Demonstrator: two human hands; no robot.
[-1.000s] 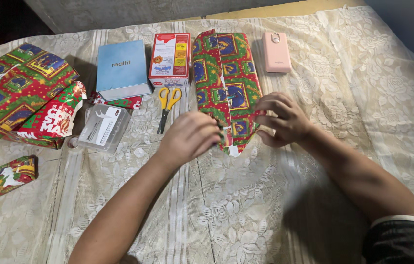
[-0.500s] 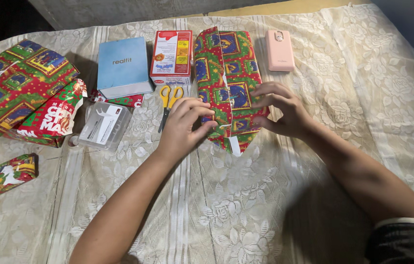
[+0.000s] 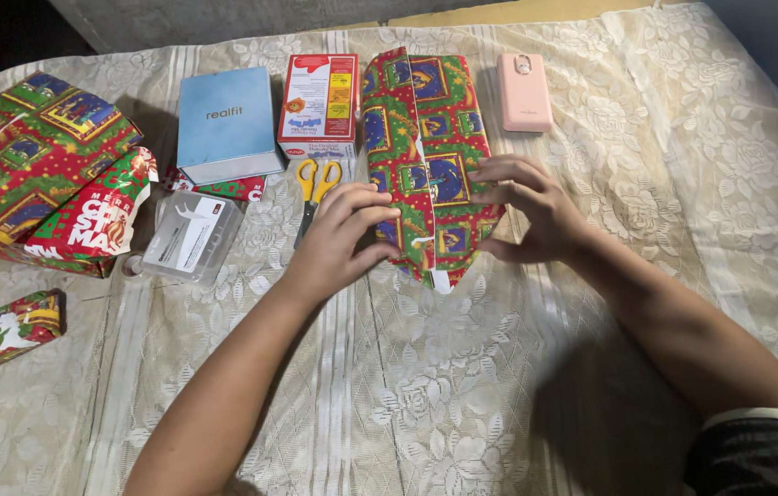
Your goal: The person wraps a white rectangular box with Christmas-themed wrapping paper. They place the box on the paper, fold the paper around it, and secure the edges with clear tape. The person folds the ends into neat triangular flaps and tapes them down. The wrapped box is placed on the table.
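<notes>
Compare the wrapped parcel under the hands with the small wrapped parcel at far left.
The long gift-wrapped parcel lies between both hands, its near end paper still loose; the small gift-wrapped parcel lies alone, fully closed. The first is far larger and elongated, the second short and blocky. Both wear red-and-green patterned festive paper and rest on the lace cloth.

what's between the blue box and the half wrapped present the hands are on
In the head view, a red-and-white carton stands between the blue box and the half-wrapped present, with yellow-handled scissors just below it.
</notes>
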